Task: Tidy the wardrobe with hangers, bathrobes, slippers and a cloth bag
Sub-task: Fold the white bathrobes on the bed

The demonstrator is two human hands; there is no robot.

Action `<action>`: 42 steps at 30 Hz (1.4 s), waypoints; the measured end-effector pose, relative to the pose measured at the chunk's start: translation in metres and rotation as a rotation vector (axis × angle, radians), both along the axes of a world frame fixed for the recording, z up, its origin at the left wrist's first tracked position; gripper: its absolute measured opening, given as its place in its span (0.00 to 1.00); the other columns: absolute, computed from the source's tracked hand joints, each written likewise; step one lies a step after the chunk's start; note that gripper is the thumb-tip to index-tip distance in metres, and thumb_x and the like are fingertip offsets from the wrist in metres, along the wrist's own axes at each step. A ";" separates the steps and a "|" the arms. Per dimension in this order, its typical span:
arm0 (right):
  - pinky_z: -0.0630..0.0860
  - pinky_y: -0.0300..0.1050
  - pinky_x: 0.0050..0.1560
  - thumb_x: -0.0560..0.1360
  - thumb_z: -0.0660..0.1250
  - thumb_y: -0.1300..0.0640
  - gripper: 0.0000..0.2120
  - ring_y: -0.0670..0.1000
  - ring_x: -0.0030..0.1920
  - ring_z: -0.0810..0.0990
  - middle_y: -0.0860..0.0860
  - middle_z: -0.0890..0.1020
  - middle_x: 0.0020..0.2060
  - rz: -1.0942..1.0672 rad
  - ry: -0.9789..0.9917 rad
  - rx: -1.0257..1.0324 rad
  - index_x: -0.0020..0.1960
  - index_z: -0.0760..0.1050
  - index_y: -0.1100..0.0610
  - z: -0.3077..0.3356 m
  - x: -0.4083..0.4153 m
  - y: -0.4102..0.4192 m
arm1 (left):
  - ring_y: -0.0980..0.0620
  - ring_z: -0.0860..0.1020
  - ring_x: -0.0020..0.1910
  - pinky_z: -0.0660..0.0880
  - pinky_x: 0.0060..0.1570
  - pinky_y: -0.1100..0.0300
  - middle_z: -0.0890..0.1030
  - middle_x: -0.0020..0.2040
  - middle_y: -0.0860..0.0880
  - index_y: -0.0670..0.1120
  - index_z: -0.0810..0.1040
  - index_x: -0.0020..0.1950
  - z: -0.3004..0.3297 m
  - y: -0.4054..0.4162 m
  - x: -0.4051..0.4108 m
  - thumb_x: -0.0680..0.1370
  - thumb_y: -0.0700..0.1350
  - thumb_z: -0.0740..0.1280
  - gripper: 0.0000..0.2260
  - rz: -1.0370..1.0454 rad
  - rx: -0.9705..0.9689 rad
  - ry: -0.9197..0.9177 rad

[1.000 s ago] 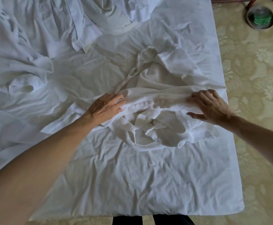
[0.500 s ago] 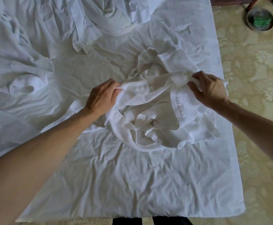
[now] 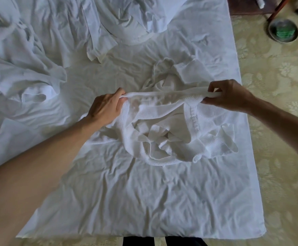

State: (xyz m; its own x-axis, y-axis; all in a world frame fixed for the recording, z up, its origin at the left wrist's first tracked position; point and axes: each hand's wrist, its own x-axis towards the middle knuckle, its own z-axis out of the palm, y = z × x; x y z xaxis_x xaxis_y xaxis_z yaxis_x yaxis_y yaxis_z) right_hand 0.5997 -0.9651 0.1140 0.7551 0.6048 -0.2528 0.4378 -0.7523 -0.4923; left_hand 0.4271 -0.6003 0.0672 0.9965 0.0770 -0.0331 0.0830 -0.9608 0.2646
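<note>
Two hands work one garment in the head view: a white waffle-weave bathrobe lies bunched on the bed sheet, near the bed's right edge and above the patterned floor. The left hand holds a closed grip on the robe's upper band at its left end; the right hand pinches the same band at its right end, fingers curled around the fabric. Between the two grips the band runs nearly taut and lifted, while the body of the robe sags in loose folds beneath it, with a belt or tie tangled in the centre. The step in hand appears to be straightening the robe for folding or hanging. To do it well, keep both grips level, draw the band evenly apart, then lift and shake so that the tangled folds drop free before laying flat. Other crumpled white linen lies well apart at upper left; keep the robe clear of it.
</note>
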 end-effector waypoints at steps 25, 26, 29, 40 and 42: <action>0.77 0.55 0.45 0.75 0.62 0.33 0.29 0.66 0.47 0.82 0.64 0.83 0.46 -0.243 -0.916 -0.031 0.55 0.83 0.58 0.591 0.072 0.008 | 0.35 0.81 0.50 0.72 0.43 0.51 0.82 0.48 0.36 0.40 0.81 0.47 0.623 0.016 0.078 0.81 0.62 0.62 0.25 0.305 0.357 -0.308; 0.77 0.57 0.47 0.76 0.62 0.33 0.30 0.67 0.48 0.81 0.65 0.82 0.47 -0.270 -0.927 -0.002 0.56 0.83 0.59 0.611 0.066 0.006 | 0.35 0.80 0.49 0.72 0.43 0.51 0.81 0.48 0.34 0.39 0.78 0.43 0.646 0.013 0.076 0.81 0.60 0.63 0.24 0.342 0.291 -0.356; 0.77 0.59 0.50 0.75 0.64 0.32 0.34 0.69 0.51 0.80 0.68 0.81 0.49 -0.311 -0.887 0.103 0.53 0.81 0.65 0.658 0.052 0.001 | 0.34 0.80 0.42 0.77 0.41 0.45 0.80 0.44 0.31 0.41 0.69 0.32 0.697 0.011 0.067 0.82 0.48 0.67 0.21 0.414 0.207 -0.511; 0.67 0.43 0.29 0.74 0.67 0.35 0.29 0.54 0.30 0.73 0.58 0.77 0.32 -0.270 -0.706 0.297 0.34 0.73 0.62 0.760 -0.018 -0.016 | 0.39 0.79 0.51 0.73 0.45 0.52 0.81 0.52 0.39 0.39 0.79 0.54 0.805 -0.003 -0.028 0.82 0.45 0.66 0.10 0.643 0.426 -0.609; 0.73 0.48 0.34 0.71 0.64 0.28 0.34 0.60 0.34 0.77 0.62 0.79 0.36 -0.297 -0.734 0.304 0.36 0.74 0.63 0.772 -0.032 -0.013 | 0.39 0.79 0.54 0.72 0.46 0.52 0.81 0.54 0.39 0.39 0.79 0.57 0.825 -0.007 -0.053 0.82 0.49 0.66 0.14 0.650 0.449 -0.638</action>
